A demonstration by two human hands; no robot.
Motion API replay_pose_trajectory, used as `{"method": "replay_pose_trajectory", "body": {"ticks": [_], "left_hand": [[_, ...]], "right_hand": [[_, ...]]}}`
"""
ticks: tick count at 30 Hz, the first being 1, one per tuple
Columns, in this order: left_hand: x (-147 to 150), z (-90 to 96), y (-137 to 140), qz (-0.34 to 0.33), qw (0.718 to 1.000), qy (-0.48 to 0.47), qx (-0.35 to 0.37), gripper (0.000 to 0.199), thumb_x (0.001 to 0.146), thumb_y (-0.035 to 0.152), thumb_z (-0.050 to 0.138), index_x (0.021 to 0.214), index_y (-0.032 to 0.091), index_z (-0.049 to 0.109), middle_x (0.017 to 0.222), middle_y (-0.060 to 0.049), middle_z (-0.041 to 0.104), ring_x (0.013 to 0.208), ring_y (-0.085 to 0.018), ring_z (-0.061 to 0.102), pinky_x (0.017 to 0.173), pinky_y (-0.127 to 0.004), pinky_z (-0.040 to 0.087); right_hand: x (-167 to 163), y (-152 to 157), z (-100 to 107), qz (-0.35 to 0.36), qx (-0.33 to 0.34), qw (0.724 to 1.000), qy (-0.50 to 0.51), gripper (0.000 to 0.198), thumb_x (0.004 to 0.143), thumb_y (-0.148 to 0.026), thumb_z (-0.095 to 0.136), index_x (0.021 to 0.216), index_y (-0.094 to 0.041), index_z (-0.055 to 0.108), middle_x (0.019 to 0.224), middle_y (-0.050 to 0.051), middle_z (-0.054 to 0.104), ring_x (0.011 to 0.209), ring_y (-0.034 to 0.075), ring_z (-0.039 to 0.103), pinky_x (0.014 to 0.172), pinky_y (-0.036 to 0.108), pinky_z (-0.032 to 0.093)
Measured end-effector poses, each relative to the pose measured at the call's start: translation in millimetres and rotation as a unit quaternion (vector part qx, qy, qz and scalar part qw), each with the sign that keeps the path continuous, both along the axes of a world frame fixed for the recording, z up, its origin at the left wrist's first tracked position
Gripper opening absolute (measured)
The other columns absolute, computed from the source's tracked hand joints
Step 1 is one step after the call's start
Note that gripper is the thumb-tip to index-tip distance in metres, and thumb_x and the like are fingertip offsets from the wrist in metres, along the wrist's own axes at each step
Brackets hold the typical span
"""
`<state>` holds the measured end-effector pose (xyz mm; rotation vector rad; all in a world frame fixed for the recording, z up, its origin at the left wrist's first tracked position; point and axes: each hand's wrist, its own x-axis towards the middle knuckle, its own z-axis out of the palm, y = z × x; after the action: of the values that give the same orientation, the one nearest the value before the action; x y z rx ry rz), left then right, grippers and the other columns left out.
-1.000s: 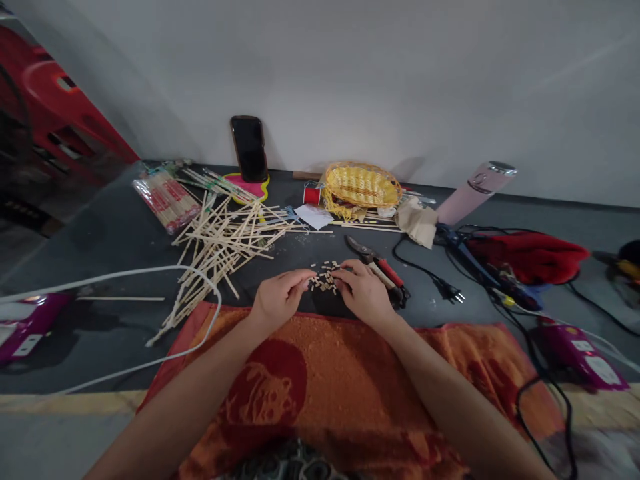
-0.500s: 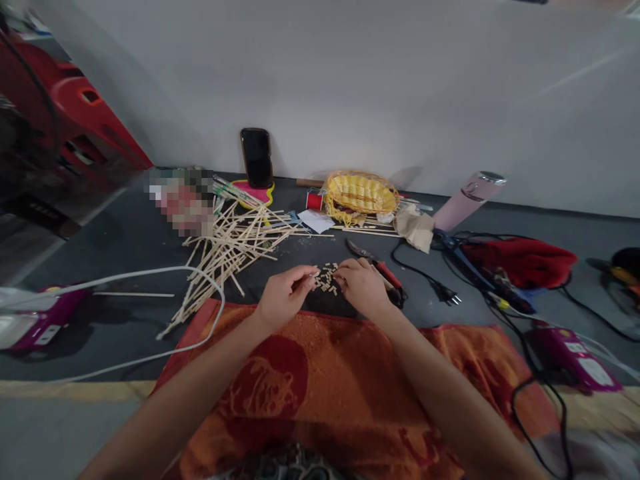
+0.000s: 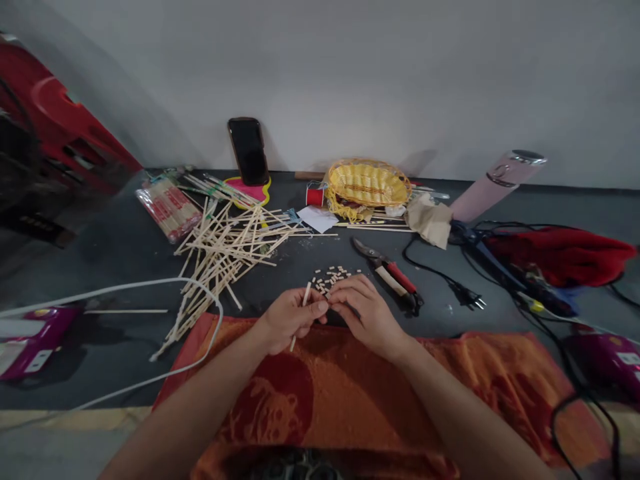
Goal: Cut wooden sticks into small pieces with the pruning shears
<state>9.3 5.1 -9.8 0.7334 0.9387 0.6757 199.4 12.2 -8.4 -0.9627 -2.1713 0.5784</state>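
A short pale wooden stick pokes out above and below my left hand, whose fingers are closed around it. Fingertips pinched together, my right hand meets the left thumb; whatever lies between those fingers is too small to make out. Just beyond both hands, several small cut stick pieces lie scattered on the dark tabletop. Pruning shears with red and white handles rest to the right of them. Beneath my wrists spreads an orange towel.
Long sticks lie in a loose heap at left, near a packet of sticks. Along the wall stand a phone, a yellow basket and a pink flask. A white cable loops by my left forearm; a black plug lies right.
Both hands have drawn back from the small pieces toward me and come together. The stick now shows clearly in my left hand. The camera view has shifted slightly.
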Motion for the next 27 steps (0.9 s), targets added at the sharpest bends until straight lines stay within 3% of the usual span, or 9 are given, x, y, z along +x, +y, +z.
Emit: {"method": "replay_pose_trajectory", "body": {"ticks": [8, 22, 27], "left_hand": [[-2.3, 3.2, -1.0, -0.003, 1.0, -0.017, -0.02, 0.036, 0.07, 0.041, 0.077, 0.079, 0.012, 0.057, 0.063, -0.001, 0.063, 0.037, 0.001, 0.025, 0.035, -0.014, 0.013], [-0.7, -1.5, -2.3, -0.012, 1.0, -0.007, -0.004, 0.034, 0.074, 0.042, 0.073, 0.077, 0.014, 0.054, 0.061, 0.001, 0.061, 0.035, 0.001, 0.027, 0.035, -0.014, 0.015], [-1.7, 1.7, -1.3, -0.004, 1.0, -0.014, -0.021, 0.036, 0.072, 0.042, 0.075, 0.076, 0.014, 0.052, 0.061, 0.001, 0.06, 0.038, 0.001, 0.025, 0.036, -0.014, 0.013]], "right_hand": [[1.0, -3.1, -1.0, -0.008, -0.014, 0.999, 0.042, 0.016, 0.091, -0.017, 0.051, 0.102, -0.022, 0.062, 0.104, 0.006, 0.063, 0.1, 0.018, 0.056, 0.09, 0.037, 0.046], [1.5, -5.2, 2.0, -0.003, 0.013, 1.0, -0.025, 0.012, 0.09, -0.015, 0.051, 0.095, -0.021, 0.06, 0.102, 0.005, 0.064, 0.095, 0.018, 0.056, 0.085, 0.038, 0.041], [2.1, -4.9, 2.8, -0.017, 0.018, 1.0, -0.002, 0.016, 0.09, -0.015, 0.053, 0.102, -0.022, 0.061, 0.105, 0.006, 0.064, 0.1, 0.018, 0.057, 0.086, 0.037, 0.042]]}}
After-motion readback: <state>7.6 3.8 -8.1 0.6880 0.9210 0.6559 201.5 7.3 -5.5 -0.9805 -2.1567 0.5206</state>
